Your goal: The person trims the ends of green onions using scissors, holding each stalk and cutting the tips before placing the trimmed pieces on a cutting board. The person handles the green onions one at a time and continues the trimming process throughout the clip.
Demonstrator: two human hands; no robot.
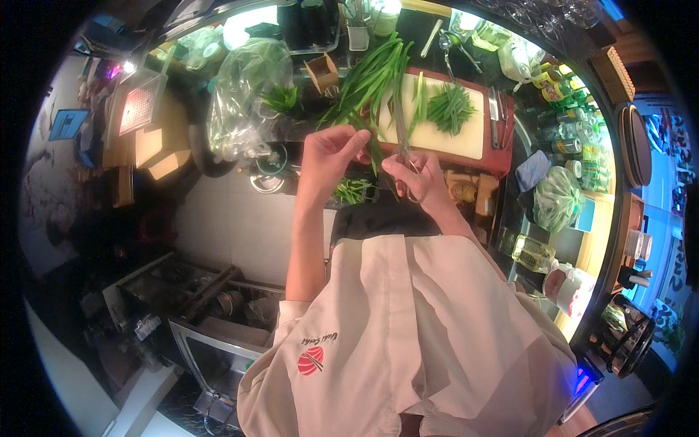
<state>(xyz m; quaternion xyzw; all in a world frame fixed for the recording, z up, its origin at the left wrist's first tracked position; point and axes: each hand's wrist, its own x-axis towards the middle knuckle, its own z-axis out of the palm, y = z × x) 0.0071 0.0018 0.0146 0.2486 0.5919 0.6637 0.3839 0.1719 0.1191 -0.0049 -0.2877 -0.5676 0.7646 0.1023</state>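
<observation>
My left hand (339,146) pinches a long, dark green leaf (375,152) between thumb and fingers. My right hand (419,173) grips metal scissors (402,125) by the handles, with the blades pointing away from me, beside that leaf. Beyond the hands, a bunch of long green leaves (371,71) lies at the left edge of a cream cutting board (464,146). On the board rest a narrow pale-green strip (419,98) and a pile of cut green leaves (451,108). Green trimmings (352,190) lie below my left hand, partly hidden by it.
A red mat (503,155) lies under the board, with a knife (494,117) on its right side. Left stand a clear plastic bag (246,82) and a small cardboard box (322,74). Bottles (568,114) and a bag of greens (558,199) line the right counter.
</observation>
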